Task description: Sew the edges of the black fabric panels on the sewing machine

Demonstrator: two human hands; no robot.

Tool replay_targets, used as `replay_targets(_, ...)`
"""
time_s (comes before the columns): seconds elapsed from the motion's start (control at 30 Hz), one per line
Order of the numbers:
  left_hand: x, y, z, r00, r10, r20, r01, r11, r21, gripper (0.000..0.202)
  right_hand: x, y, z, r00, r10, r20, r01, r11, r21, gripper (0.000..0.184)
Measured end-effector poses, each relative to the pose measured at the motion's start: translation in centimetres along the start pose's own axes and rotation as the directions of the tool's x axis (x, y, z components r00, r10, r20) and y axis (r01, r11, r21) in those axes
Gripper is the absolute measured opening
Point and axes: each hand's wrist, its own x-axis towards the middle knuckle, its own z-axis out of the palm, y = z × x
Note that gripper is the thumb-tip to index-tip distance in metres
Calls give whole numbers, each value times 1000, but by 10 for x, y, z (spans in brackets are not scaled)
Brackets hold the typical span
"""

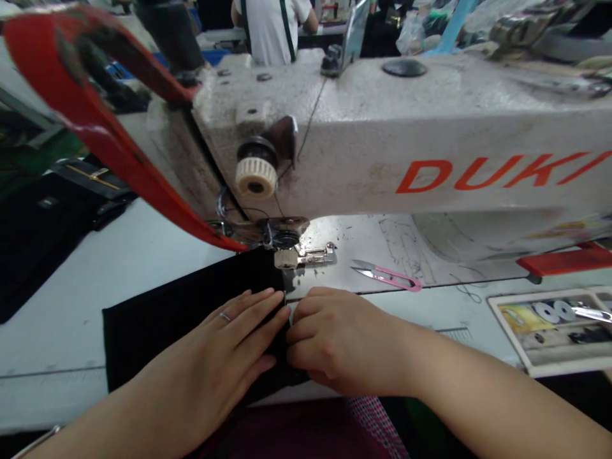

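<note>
- Okay, head view, only one: black cloth (157, 312) lies on the white sewing table (43, 268), below the needle end of a worn pale sewing machine (344, 153); its upper right part reaches in under the head, needle contact too small to tell.
- Left hand (234, 347): laid on the cloth, palm down, fingers stretched long and close together, pressing on top rather than gripping; ring (225, 317) on one finger.
- Right hand (335, 341): fingers curled in, tips at the cloth's right edge, just beside the left fingertips; whether they pinch the edge, cannot tell, tips hidden.
- Machine: red "DUKI" lettering, cut off by the frame; cream tension dial (257, 177) on the front, dark thread near it; red bar (100, 137) slopes down from upper left to the head.
- Metal fitting (318, 256) with a ridged knob (285, 259) sits just right of the cloth's top end.
- Pink-handled snips (394, 278) lie on the table past the right hand, blades toward the machine head.
- Far right: tray (507, 331), pale bobbins (554, 311) inside.
- Left side: another black piece (43, 229), gold zip on it.
- Background: another person (270, 29), white top, dark straps.
</note>
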Motion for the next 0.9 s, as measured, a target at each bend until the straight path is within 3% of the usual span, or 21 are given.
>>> replay_targets(0.2, -8, 11, 2, 996, -93, 0, 93, 996, 8, 53, -2, 0, -1, 1000, -15, 8, 15, 1000, 23, 12)
replay_targets(0.37, -14, 21, 2, 993, -113, -19, 113, 994, 1, 96, -5, 1, -4, 1000, -26, 18, 24, 996, 90, 6)
replay_targets(0.57, -16, 27, 9, 993, -110, -32, 111, 993, 43, 69, -6, 0, -5, 997, 19, 69, -27, 994, 108, 5)
replay_targets(0.77, -14, 32, 12, 988, -117, -99, 121, 992, 33, 61, -8, -2, -5, 999, 28, 42, -31, 997, 75, 9)
replay_targets(0.9, -14, 37, 20, 960, -150, -236, 149, 989, -20, 48, -7, 4, 1, 988, 118, -103, -122, 992, -34, 9)
